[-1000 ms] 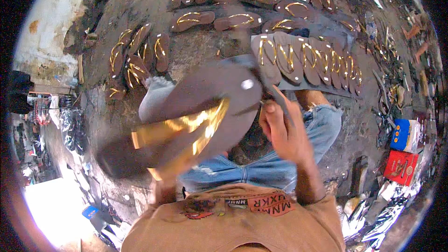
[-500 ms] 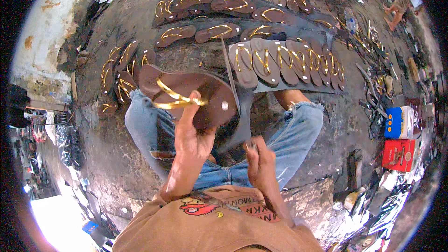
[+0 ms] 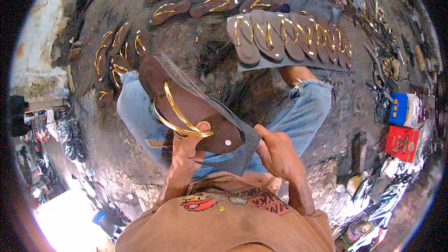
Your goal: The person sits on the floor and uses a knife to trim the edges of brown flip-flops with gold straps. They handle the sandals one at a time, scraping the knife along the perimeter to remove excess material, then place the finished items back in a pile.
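Observation:
A brown flip-flop (image 3: pixel 156 77) with gold straps and a small round white mark lies tilted across my lap. My left hand (image 3: pixel 185 149) is closed on it, with the thumb by the gold straps and the other fingers mostly hidden below. Along the sole's right side and round its near end runs a thin dark grey sheet (image 3: pixel 250 141) that sticks out past the edge. My right hand (image 3: pixel 280 155) pinches that sheet's outer edge, just right of the sole. Whether the right fingers hold anything else is hidden.
A row of gold-strapped flip-flops (image 3: pixel 268 42) rests on a grey sheet beyond my right knee. More flip-flops (image 3: pixel 214 5) lie farther off, and another cluster (image 3: pixel 119 53) is by my left knee. Blue (image 3: pixel 402 109) and red boxes (image 3: pixel 400 143) stand right, among scraps.
The flip-flop has turned clockwise and come nearer to me. My right hand has moved from below the grey sheet up to its edge. The sheet now slants along the sole.

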Action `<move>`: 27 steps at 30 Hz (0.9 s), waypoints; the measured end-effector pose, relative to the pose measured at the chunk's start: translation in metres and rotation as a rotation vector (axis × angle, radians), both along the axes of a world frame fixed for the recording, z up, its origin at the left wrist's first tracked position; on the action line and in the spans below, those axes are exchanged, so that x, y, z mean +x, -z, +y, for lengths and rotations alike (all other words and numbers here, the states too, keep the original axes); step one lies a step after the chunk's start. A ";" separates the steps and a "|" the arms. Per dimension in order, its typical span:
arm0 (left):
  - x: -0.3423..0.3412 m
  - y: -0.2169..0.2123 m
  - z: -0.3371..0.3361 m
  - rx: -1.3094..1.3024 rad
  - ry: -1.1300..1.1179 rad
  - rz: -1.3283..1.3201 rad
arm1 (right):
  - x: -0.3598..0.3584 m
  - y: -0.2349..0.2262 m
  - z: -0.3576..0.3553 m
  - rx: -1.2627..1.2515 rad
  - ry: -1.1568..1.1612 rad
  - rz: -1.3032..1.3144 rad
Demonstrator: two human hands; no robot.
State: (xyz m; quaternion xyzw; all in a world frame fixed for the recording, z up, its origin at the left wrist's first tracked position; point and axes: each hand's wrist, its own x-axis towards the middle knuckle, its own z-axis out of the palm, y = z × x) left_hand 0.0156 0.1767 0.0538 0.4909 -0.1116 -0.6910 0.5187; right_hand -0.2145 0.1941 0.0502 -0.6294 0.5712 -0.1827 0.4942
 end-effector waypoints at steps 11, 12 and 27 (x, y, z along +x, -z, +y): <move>0.018 0.007 0.012 -0.011 -0.015 -0.054 | 0.040 0.004 -0.007 0.005 0.047 0.031; 0.020 0.004 0.010 -0.026 -0.025 -0.024 | 0.036 0.005 0.001 0.026 0.032 0.049; 0.029 0.001 0.009 0.065 -0.029 -0.156 | 0.027 0.020 -0.043 -0.091 -0.205 -0.040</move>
